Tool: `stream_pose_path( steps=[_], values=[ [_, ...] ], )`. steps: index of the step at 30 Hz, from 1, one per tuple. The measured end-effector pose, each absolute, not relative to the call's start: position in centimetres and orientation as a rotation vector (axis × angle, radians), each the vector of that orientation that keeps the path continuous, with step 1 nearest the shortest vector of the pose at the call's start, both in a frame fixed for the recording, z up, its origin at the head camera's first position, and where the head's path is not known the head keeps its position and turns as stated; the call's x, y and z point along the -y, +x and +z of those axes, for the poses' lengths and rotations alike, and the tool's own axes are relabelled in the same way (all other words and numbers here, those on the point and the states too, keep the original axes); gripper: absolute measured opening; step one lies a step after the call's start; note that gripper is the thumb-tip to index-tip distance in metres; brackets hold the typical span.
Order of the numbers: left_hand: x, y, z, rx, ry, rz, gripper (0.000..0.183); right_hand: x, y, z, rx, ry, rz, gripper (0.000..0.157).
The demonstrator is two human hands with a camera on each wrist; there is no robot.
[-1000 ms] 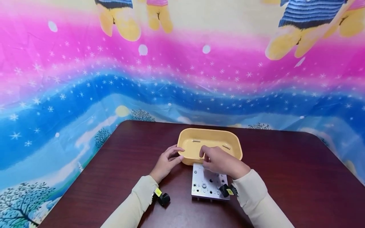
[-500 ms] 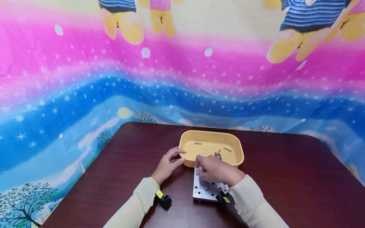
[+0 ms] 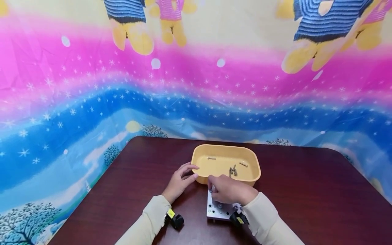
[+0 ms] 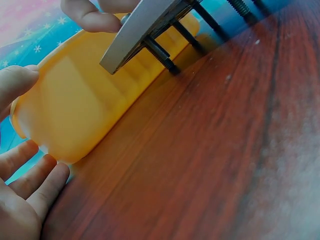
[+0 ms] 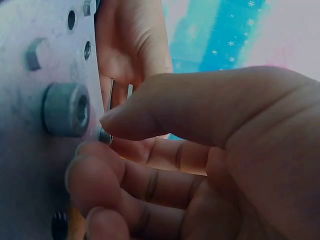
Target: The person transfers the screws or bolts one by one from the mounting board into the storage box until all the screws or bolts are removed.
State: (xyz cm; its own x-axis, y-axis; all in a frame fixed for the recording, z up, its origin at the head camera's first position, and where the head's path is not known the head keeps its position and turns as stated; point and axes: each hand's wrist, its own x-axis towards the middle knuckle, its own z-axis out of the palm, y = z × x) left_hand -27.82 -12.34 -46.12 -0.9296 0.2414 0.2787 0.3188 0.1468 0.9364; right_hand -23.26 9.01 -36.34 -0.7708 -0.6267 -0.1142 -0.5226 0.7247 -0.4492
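With thumb and index finger, my right hand (image 3: pixel 234 190) pinches a small socket-head screw (image 5: pixel 105 136) at the edge of the metal plate (image 3: pixel 218 214). Part of the plate is hidden under this hand. A larger socket-head screw (image 5: pixel 67 109) stands up from the plate's face beside the fingers. Seen from the left wrist, several threaded screw shanks (image 4: pixel 160 52) stick out below the plate. My left hand (image 3: pixel 180 181) holds the near left corner of the yellow plastic tray (image 3: pixel 255 160), its index fingertip over the rim and its thumb by the outer wall.
Several loose screws (image 3: pixel 234 172) lie inside the tray near its front, with one screw (image 3: pixel 211 158) at the back left and another (image 3: pixel 243 164) on the right. The dark wooden table (image 3: pixel 306 190) meets a printed cloth (image 3: pixel 275 102) behind.
My right hand has drawn back from the tray's front edge to the plate's far left corner, uncovering several screws in the tray. The left hand stays at the tray's corner.
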Motion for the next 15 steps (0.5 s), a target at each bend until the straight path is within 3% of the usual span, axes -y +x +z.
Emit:
stream_pose_path(
  steps=[15],
  values=[
    [12.2, -27.2, -45.1, 2.339, -0.578, -1.95, 0.028, -8.7, -23.3, -37.0, -2.721, -0.921, -0.555, 0.01]
  ],
)
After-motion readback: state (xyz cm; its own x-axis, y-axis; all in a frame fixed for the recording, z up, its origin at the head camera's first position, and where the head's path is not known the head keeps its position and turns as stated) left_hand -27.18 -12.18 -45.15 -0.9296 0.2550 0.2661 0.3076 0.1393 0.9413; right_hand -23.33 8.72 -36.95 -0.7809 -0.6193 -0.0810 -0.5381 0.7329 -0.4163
